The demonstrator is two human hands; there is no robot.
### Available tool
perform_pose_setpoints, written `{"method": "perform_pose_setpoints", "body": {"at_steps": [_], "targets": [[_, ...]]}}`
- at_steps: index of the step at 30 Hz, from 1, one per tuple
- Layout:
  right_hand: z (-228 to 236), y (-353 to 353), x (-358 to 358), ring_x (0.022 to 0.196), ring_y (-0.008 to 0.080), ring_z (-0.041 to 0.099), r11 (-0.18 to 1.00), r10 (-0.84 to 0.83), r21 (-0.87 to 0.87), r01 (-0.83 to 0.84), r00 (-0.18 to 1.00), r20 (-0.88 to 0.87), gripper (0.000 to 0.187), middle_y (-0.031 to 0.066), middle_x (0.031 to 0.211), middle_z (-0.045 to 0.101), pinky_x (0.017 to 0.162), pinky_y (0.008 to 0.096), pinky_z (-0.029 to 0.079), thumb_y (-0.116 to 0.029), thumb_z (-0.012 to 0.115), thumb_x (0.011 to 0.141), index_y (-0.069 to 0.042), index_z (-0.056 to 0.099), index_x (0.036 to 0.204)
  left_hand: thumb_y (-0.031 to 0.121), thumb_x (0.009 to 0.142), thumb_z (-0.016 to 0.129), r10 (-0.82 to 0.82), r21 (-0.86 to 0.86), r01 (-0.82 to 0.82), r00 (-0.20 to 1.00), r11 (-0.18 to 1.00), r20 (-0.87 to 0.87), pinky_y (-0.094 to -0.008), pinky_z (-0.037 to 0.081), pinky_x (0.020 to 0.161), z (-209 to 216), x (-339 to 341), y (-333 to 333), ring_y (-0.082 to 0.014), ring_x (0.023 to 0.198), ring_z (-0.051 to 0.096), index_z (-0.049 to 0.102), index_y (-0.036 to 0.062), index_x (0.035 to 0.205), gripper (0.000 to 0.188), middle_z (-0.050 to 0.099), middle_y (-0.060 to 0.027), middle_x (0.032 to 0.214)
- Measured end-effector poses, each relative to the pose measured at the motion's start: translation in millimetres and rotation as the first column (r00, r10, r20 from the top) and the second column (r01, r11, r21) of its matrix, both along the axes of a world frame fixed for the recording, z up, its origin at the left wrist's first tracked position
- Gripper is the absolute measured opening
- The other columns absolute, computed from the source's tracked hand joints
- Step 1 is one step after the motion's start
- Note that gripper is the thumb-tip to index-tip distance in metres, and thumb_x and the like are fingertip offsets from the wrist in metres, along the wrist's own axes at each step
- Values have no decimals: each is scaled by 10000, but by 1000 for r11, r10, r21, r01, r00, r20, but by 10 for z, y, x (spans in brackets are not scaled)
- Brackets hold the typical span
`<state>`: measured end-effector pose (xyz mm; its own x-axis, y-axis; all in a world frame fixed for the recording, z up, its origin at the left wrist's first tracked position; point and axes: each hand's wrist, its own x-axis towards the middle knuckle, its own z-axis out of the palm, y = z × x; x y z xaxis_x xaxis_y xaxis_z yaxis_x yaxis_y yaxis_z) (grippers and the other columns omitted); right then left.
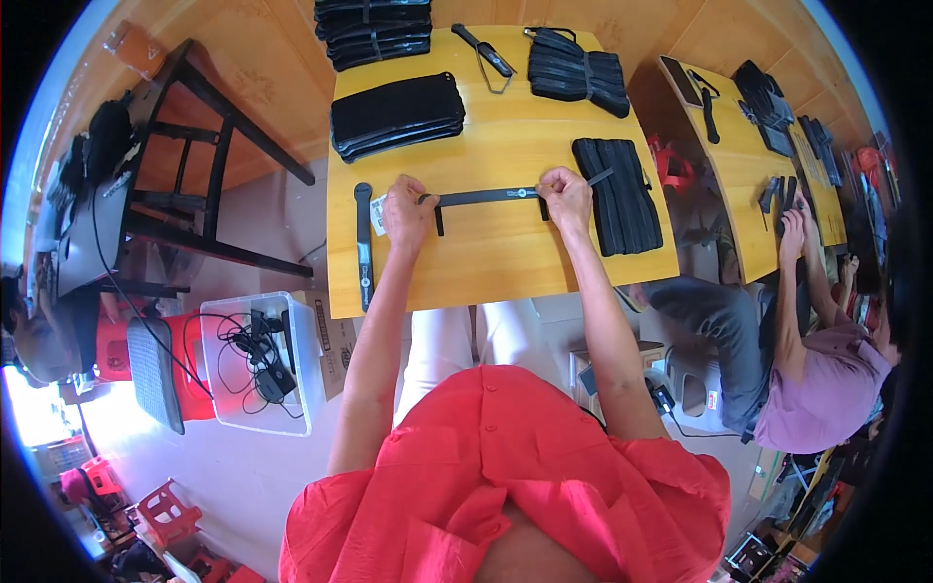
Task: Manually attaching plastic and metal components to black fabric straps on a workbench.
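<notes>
A flat black strap [481,196] with a small pale mark near its right end is stretched straight between my hands, just above the yellow table [486,267]. My left hand [406,216] pinches its left end, and my right hand [566,201] pinches the other. Short dark tabs hang down beside both hands. Left of my left hand, another black strap [364,243] lies lengthwise, with a white label [378,216] partly hidden by that hand. A banded bundle of black straps [618,199] rests close to the right of my right hand.
Farther back on the table are a black stack [398,117], a taller stack [372,34], a looped strap [484,53] and a tied bundle [577,76]. A clear bin [306,374] with cables stands left. On the right, a co-worker [826,389] sits at another table [743,204].
</notes>
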<state>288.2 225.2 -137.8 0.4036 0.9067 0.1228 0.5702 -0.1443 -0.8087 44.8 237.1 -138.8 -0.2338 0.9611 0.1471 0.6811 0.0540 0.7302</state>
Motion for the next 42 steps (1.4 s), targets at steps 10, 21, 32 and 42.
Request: {"method": "perform_pose_setpoints", "body": {"at_steps": [10,21,32,42], "targets": [[-31,0,40,502,135,519,998,70,7,-70,997,-39,63,52,535,535,492,286,406,-59,675,655,-32,633,693,108,685,697,-63,-46,69,991,997,115,-341,472,618,-16,-29,-33,-229,654,615,616,54,738,110,635,-83,675],[143,-243,2,657,294,583,946,44,306,-108,977,209,77,132,694,577,647,378,480,-49,577,740,-3,632,768,78,757,592,-138,170,151,987,974,-84,-371,464,766,285,104,-297,-317,876,584,614,17,952,205,605,-172,960],[-2,-575,-566,1245,273,367,848,392,45,-529,680,619,473,138,1320,425,1034,452,253,-191,562,821,9,456,1236,367,872,461,-431,31,537,709,843,-558,-519,178,1047,23,258,-613,-252,1304,276,341,46,1337,578,308,-109,1407],[2,-606,-196,1254,259,357,937,259,1,-349,697,669,480,141,1350,389,1050,447,214,-259,505,869,8,426,1260,384,876,454,-432,-52,491,707,870,-560,-548,163,1046,72,211,-644,-239,1328,230,308,78,1361,592,251,-88,1438]]}}
